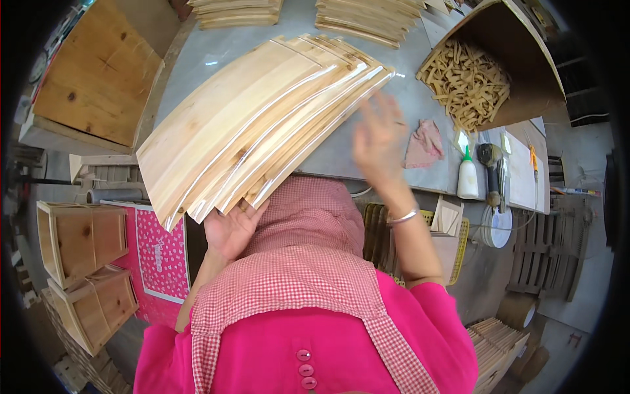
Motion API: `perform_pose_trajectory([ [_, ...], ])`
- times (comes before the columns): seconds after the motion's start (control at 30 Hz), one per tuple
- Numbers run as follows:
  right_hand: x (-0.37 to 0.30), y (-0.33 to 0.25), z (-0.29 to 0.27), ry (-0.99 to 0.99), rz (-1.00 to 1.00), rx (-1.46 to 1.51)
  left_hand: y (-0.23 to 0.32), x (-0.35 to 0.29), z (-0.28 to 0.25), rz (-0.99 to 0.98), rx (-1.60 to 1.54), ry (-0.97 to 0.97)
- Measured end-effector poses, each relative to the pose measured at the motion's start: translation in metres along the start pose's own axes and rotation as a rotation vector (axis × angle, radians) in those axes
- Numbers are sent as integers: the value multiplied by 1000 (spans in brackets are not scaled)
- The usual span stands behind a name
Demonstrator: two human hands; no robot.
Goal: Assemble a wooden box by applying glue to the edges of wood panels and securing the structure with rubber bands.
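Note:
A fanned stack of pale wooden boards [236, 105] lies slantwise on the grey table, its near end jutting past the front edge. White, wet-looking lines that look like glue run along the staggered board edges. My left hand [233, 230] grips the stack's near end from below, palm up, its fingertips partly hidden by the wood. Just right of the boards' right edge, my right hand [379, 141] is raised with its fingers apart. It is slightly blurred and holds nothing I can see.
Right of my right hand lie a pink cloth [425, 143], a white bottle with a green tip [467, 174] and a dark-handled tool [490, 161]. A box [531, 72] of curled wood strips stands at the far right. More board stacks [367, 20] sit at the back; wooden boxes [82, 240] stand left.

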State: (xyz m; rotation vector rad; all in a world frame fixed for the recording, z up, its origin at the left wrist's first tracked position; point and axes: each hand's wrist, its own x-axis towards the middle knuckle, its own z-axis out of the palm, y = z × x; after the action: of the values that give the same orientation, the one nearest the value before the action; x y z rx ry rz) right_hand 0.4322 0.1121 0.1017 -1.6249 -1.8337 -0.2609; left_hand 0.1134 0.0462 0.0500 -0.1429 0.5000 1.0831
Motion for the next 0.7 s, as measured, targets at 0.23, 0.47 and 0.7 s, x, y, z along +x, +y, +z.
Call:
perform_pose_trajectory([
  [0.23, -114, 155, -29, -34, 322, -710, -4, 4, 6, -23, -89, 42],
  [0.47, -103, 158, -28, -33, 473, -521, -10, 3, 2, -71, -152, -88],
  [0.7, -71, 135, -13, 178, 328, -441, -8, -2, 7, -59, -117, -104],
])
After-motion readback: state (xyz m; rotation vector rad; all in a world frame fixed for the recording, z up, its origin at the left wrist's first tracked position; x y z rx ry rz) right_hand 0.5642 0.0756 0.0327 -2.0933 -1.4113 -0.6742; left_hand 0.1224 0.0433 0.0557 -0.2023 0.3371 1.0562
